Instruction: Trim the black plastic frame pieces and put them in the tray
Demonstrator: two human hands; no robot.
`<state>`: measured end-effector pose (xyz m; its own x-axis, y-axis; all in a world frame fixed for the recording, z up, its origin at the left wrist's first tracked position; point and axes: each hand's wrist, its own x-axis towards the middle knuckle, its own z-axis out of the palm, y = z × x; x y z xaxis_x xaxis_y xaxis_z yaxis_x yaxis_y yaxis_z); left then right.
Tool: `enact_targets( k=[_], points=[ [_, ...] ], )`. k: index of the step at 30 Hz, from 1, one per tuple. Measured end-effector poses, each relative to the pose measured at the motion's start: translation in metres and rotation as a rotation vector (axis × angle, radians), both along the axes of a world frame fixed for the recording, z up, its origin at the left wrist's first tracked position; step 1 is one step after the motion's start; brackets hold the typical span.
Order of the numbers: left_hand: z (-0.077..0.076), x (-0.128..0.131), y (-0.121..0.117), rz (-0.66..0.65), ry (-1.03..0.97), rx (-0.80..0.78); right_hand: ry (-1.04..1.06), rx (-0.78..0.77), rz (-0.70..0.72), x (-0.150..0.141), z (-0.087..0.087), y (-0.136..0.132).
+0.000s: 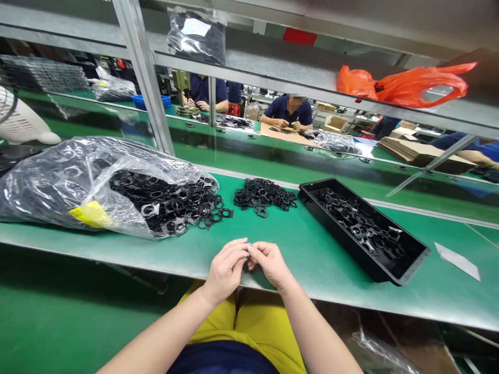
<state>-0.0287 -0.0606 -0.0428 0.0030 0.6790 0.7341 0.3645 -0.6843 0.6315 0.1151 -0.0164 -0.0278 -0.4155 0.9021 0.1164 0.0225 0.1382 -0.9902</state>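
My left hand [226,269] and my right hand [270,264] meet over the front edge of the green bench, fingertips pinched together. Whatever lies between the fingers is too small and covered to make out. Beyond them on the bench is a heap of thin black rings [265,195]. To the left, flat black parts with round holes [179,205] spill from the mouth of a clear plastic bag [74,166]. A long black tray [351,236] stands to the right at a slant, with several black parts [362,223] lying in it.
A white card [458,261] lies right of the tray. Across the bench, a metal post [144,78] holds up a shelf with a bagged bundle [197,36] and an orange plastic bag [421,85]. Co-workers in dark shirts [288,111] sit at the far bench.
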Motion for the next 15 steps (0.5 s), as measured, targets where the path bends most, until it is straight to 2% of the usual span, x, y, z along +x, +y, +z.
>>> enact_targets(
  k=[2,6,8,15],
  points=[
    [0.004,-0.002,-0.002,0.002,-0.032,-0.065,0.012,-0.020,-0.019,0.002,-0.001,0.000],
    [0.012,-0.006,0.002,-0.073,-0.319,-0.465,0.024,-0.021,-0.084,0.003,-0.002,-0.001],
    [0.015,-0.008,0.007,-0.142,-0.385,-0.610,0.025,-0.009,-0.106,0.003,-0.003,-0.001],
    [0.020,-0.009,0.020,-0.159,-0.341,-0.694,0.035,0.074,-0.213,0.014,-0.007,0.001]
  ],
)
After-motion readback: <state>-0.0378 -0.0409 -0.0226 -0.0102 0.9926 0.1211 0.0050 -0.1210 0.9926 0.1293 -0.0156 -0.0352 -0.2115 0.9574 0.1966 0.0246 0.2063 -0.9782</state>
